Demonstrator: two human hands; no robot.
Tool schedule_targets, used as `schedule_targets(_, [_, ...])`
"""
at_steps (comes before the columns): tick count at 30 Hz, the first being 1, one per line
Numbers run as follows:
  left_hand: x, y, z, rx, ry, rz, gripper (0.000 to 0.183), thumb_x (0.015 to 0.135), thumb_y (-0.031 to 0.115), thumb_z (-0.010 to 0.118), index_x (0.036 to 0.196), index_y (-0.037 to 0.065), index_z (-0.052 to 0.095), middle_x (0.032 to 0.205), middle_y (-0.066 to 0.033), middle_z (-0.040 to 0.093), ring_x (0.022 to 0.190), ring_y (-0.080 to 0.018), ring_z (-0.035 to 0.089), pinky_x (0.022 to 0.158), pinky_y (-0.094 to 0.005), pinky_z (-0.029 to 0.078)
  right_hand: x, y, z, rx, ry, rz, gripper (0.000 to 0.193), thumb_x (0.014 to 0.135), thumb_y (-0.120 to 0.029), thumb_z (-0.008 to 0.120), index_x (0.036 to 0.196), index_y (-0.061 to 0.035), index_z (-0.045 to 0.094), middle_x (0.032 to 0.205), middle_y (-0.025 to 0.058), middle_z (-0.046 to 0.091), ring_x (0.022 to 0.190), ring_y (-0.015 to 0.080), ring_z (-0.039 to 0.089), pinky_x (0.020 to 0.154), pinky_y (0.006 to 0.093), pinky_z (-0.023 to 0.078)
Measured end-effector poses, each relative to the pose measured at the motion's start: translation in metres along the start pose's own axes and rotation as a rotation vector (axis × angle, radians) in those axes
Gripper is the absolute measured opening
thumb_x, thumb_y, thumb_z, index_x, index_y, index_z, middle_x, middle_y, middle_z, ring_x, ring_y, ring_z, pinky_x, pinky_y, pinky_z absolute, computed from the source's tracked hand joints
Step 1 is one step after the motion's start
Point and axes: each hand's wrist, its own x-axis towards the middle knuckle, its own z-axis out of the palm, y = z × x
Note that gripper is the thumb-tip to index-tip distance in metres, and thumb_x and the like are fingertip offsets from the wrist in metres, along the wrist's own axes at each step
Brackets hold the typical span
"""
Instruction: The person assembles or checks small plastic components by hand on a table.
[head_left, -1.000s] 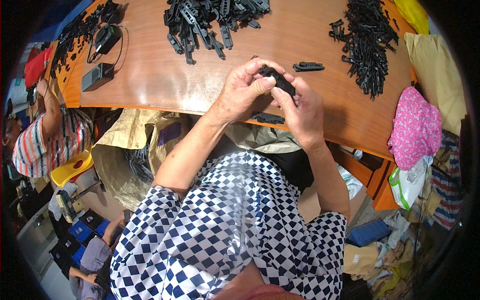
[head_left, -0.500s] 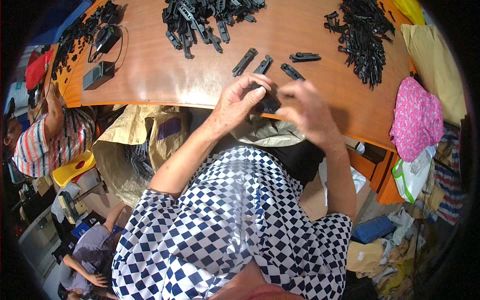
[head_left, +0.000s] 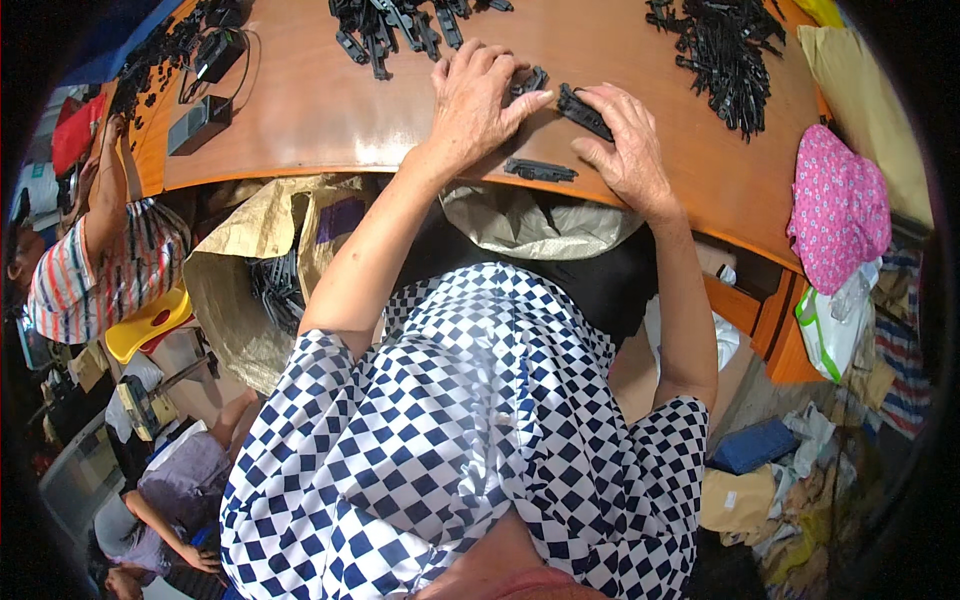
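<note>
On the table near its front edge, my left hand (head_left: 478, 105) has its fingers bent and its thumb stretched to the right, closed about a small black plastic part (head_left: 533, 80) partly hidden by the fingers. Just right of it, my right hand (head_left: 632, 150) grips a longer black plastic part (head_left: 583, 110) between thumb and fingers, low over the tabletop. Another slim black plastic part (head_left: 540, 170) lies by itself near the table edge, between my two wrists.
Piles of black parts lie on the wooden table (head_left: 300, 110), one heap (head_left: 385, 30) ahead and another (head_left: 730, 70) at far right. A black box with a cable (head_left: 200, 125) stands left. Below the edge are an open sack (head_left: 230, 290) and a pale sack (head_left: 540, 230). Another person (head_left: 105, 260) sits left.
Both hands have moved forward over the table, to the loose parts. A black part that was between my hands now lies near the table edge. The view has shifted slightly.
</note>
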Motion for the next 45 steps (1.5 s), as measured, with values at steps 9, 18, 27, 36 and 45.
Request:
schedule_targets(9, [-0.055,0.045,0.004,-0.123,-0.023,0.093,0.039,0.086,0.034,0.06,0.113,0.007,0.057,0.119,-0.0129,0.054,0.12,-0.0352,0.042,0.1,-0.049,0.03,-0.052,-0.053,0.008,-0.044,0.033,-0.085,0.059,0.064,-0.021,0.08,0.115,-0.0054,0.057,0.116,0.0121,0.054,0.113,0.0302,0.05,0.092,0.0429,0.04])
schedule_targets(18, [-0.143,0.036,0.04,-0.171,0.035,0.332,0.035,0.074,0.01,0.066,0.108,0.013,0.06,0.123,-0.0106,0.053,0.12,-0.0315,0.046,0.103,-0.0516,0.027,-0.129,-0.04,0.055,-0.179,0.084,-0.298,0.039,0.069,-0.018,0.073,0.106,-0.01,0.064,0.109,0.0105,0.053,0.111,0.0275,0.05,0.09,0.0419,0.041])
schedule_targets(27, [-0.118,0.0,0.025,-0.353,-0.566,0.031,0.036,0.095,0.031,0.05,0.108,-0.003,0.052,0.098,-0.0235,0.058,0.089,-0.0402,0.059,0.077,-0.0435,0.049,-0.101,-0.035,0.057,-0.112,-0.118,0.062,0.047,0.075,-0.026,0.073,0.113,-0.0051,0.058,0.107,0.0123,0.055,0.098,0.0305,0.055,0.087,0.0413,0.042])
schedule_targets(36, [-0.118,-0.026,-0.008,0.15,-1.016,0.378,0.06,0.081,0.045,0.065,0.123,0.006,0.048,0.129,-0.016,0.048,0.128,-0.0316,0.042,0.103,-0.0542,0.031,-0.122,-0.027,0.044,-0.027,-0.41,-0.061,0.048,0.073,-0.02,0.074,0.118,-0.0093,0.058,0.106,0.0082,0.057,0.095,0.0242,0.057,0.083,0.0367,0.043])
schedule_targets(45, [-0.131,-0.012,0.009,0.137,-1.002,0.451,0.026,0.083,0.015,0.059,0.106,0.004,0.061,0.104,-0.0114,0.064,0.108,-0.0254,0.059,0.098,-0.0413,0.038,-0.102,-0.074,0.08,-0.035,-0.422,-0.293,0.034,0.088,-0.009,0.051,0.12,-0.0196,0.056,0.123,0.0143,0.052,0.107,0.0272,0.054,0.091,0.0393,0.044])
